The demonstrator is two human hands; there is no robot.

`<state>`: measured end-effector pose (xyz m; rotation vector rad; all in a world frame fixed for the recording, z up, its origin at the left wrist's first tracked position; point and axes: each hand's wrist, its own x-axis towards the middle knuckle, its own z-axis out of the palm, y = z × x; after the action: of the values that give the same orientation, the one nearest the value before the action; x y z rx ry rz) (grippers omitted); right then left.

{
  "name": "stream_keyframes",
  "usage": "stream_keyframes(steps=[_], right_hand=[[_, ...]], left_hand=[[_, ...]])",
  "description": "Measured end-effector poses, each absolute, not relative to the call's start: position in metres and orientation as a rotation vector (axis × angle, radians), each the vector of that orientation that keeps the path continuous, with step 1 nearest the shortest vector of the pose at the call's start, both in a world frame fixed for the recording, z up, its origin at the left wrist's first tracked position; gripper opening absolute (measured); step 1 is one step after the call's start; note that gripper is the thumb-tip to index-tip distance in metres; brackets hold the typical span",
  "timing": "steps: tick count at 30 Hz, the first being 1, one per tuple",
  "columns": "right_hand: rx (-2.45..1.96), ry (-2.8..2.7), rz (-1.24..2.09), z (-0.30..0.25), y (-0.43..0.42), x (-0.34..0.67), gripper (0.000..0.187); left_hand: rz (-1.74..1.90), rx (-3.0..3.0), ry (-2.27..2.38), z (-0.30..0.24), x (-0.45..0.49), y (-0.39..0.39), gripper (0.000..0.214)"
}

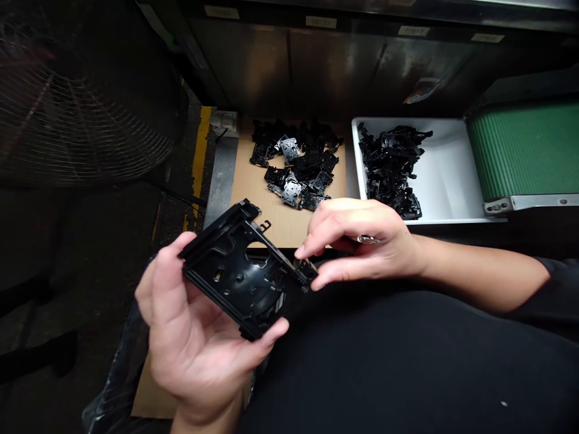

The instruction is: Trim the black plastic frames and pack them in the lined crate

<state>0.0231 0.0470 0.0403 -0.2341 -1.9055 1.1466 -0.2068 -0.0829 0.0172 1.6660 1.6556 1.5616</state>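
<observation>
My left hand (194, 337) cradles a black moulded plastic frame (239, 271), thumb at its upper left corner and fingertips under its lower edge. The frame is tilted and has a round opening near its middle. My right hand (357, 241) reaches in from the right, with thumb and forefinger pinched at the frame's right corner, where a small tab sticks out. A small metal piece (368, 239) shows between the right hand's fingers.
A heap of black plastic parts (296, 166) lies on a cardboard sheet (253, 187) ahead. A white tray (447, 181) to the right holds more black parts (391, 169). A green conveyor belt (525, 150) ends at far right. A fan guard (67, 102) stands at left.
</observation>
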Motion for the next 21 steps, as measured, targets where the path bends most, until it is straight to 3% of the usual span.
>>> stream_keyframes(steps=[21], right_hand=[[-0.207,-2.001,1.13,0.04,0.016,-0.014,0.022]], left_hand=[[1.566,1.615,1.592,0.012,-0.246,-0.122,0.124]])
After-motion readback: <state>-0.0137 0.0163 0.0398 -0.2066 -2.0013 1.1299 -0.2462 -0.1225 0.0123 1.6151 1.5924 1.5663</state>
